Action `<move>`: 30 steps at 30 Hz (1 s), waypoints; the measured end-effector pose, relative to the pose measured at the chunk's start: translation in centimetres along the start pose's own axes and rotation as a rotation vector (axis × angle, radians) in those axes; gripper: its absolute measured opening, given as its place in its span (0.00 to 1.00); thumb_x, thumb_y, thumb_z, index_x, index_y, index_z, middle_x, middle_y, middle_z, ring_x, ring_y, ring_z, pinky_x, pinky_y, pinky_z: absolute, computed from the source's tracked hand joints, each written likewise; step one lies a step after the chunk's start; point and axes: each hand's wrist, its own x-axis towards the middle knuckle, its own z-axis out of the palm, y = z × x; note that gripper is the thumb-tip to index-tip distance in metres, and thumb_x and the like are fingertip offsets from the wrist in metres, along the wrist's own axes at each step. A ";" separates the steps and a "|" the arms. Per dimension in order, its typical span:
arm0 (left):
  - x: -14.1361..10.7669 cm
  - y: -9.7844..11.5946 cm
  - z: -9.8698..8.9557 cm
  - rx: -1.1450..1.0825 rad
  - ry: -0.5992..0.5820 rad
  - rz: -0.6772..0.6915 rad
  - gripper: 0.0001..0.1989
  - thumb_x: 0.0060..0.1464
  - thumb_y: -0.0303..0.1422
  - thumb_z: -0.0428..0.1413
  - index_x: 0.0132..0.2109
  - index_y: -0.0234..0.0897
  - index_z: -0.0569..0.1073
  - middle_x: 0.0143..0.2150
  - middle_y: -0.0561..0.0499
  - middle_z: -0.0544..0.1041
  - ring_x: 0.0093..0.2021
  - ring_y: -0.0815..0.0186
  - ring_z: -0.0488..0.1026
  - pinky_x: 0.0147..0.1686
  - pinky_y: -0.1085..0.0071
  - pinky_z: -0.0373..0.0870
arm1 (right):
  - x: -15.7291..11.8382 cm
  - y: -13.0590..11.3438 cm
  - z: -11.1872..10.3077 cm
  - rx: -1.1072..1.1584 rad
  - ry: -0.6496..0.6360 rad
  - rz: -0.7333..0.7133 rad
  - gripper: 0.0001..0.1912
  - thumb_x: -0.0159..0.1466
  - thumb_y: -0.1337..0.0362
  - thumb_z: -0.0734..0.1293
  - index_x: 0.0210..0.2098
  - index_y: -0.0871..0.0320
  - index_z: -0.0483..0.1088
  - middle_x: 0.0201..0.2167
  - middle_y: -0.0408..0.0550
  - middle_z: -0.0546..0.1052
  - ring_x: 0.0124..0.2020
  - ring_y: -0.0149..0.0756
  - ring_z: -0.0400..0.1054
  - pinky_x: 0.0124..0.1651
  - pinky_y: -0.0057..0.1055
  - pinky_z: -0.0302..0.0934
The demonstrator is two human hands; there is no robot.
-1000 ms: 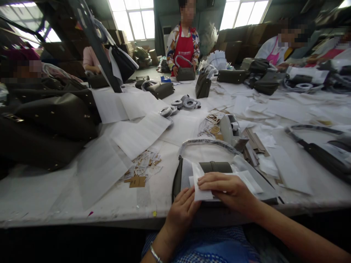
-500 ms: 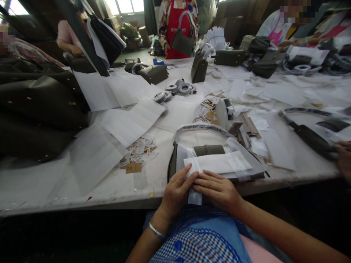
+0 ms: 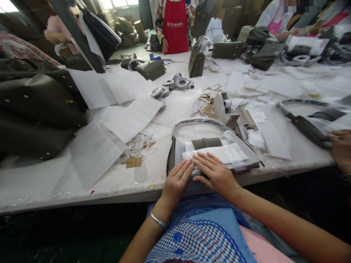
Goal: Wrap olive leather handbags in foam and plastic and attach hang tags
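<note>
A dark olive handbag (image 3: 171,155) lies at the table's near edge, its wrapped handle (image 3: 201,121) arching away from me. White sheet wrapping (image 3: 223,153) covers its front, with a clear plastic strip across it near my fingers. My left hand (image 3: 178,179) rests with straight fingers on the left part of the wrapping. Beside it my right hand (image 3: 215,174) lies flat on the same wrapping, thumb apart, fingertips nearly meeting the left ones. Neither hand is closed around anything. Part of the strip and the bag's lower front are hidden beneath the hands.
Brown tags (image 3: 134,162) and white sheets (image 3: 98,153) lie to the left, near a large stack of dark bags (image 3: 35,113). A tape dispenser (image 3: 221,107) stands behind the handbag. At right, a co-worker's hand (image 3: 341,146) touches another bag (image 3: 309,128). Coiled straps (image 3: 181,82) lie farther back.
The strip's loose end, hanging below my hands before, is no longer visible there. My right hand has shifted up onto the wrapping. The person in the red apron no longer shows a bag held up.
</note>
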 end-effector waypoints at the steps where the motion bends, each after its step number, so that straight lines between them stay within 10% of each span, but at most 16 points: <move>1: 0.1 0.0 -0.2 -0.027 -0.021 -0.005 0.27 0.63 0.23 0.51 0.68 0.34 0.59 0.63 0.41 0.70 0.67 0.58 0.62 0.63 0.57 0.68 | -0.2 0.2 0.3 -0.027 -0.017 -0.021 0.29 0.65 0.70 0.66 0.65 0.63 0.61 0.63 0.57 0.69 0.66 0.49 0.60 0.66 0.53 0.58; 8: 1.6 0.7 -3.2 -0.209 -0.271 -0.118 0.35 0.58 0.34 0.59 0.68 0.33 0.58 0.68 0.39 0.63 0.70 0.54 0.56 0.67 0.52 0.61 | -0.6 0.5 0.6 -0.047 -0.038 -0.051 0.34 0.62 0.76 0.65 0.67 0.61 0.59 0.64 0.57 0.68 0.66 0.49 0.60 0.65 0.54 0.59; 21: 0.9 -0.1 -1.4 -0.060 -0.066 0.004 0.25 0.63 0.22 0.52 0.66 0.37 0.63 0.63 0.43 0.71 0.65 0.60 0.65 0.62 0.60 0.70 | -6.5 0.2 2.0 -0.025 0.101 -0.349 0.22 0.70 0.72 0.62 0.63 0.55 0.65 0.58 0.47 0.74 0.66 0.34 0.60 0.70 0.42 0.51; 30: 0.7 -0.2 -1.2 -0.047 -0.079 -0.018 0.26 0.63 0.24 0.53 0.67 0.40 0.62 0.64 0.45 0.71 0.65 0.59 0.65 0.62 0.58 0.70 | -4.3 -0.5 4.8 0.005 0.230 -0.373 0.11 0.69 0.69 0.65 0.49 0.58 0.75 0.44 0.46 0.82 0.47 0.32 0.74 0.44 0.31 0.65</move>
